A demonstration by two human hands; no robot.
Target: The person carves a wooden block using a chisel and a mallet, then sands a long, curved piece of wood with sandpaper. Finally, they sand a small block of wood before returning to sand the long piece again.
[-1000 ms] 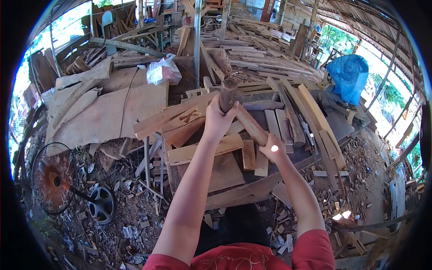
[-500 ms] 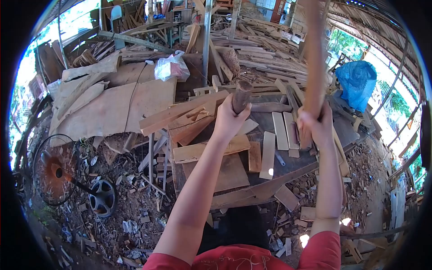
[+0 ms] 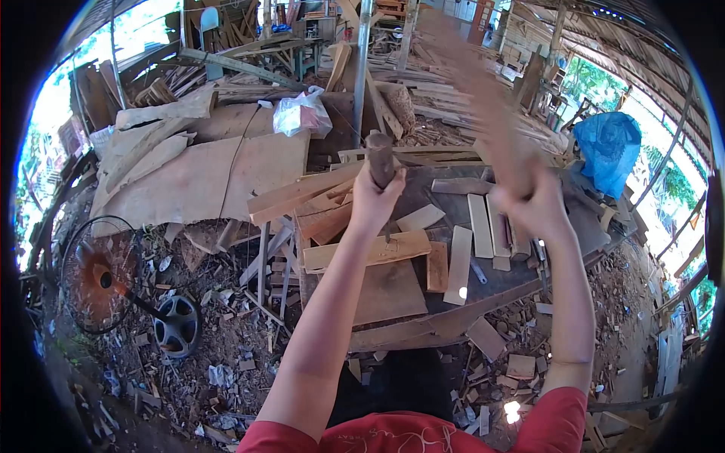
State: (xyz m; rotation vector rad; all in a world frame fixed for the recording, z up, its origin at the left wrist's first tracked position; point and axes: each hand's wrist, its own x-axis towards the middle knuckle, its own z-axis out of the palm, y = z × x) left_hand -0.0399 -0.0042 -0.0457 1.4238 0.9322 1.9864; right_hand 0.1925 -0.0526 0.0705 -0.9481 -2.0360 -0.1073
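On the worktop (image 3: 389, 294), one block (image 3: 340, 258) lies flat, apparently as support; above it, the left hand (image 3: 375, 202) grips a handle (image 3: 383, 167), seemingly steadying it; the right hand (image 3: 542, 205) grips a raised, blurred club (image 3: 495, 124), clear of both.

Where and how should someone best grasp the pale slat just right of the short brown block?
Probably pinch both long edges of the pale slat at its near end, coming from the front of the bench: it lies flat and narrow, its end reaching past the brown block.
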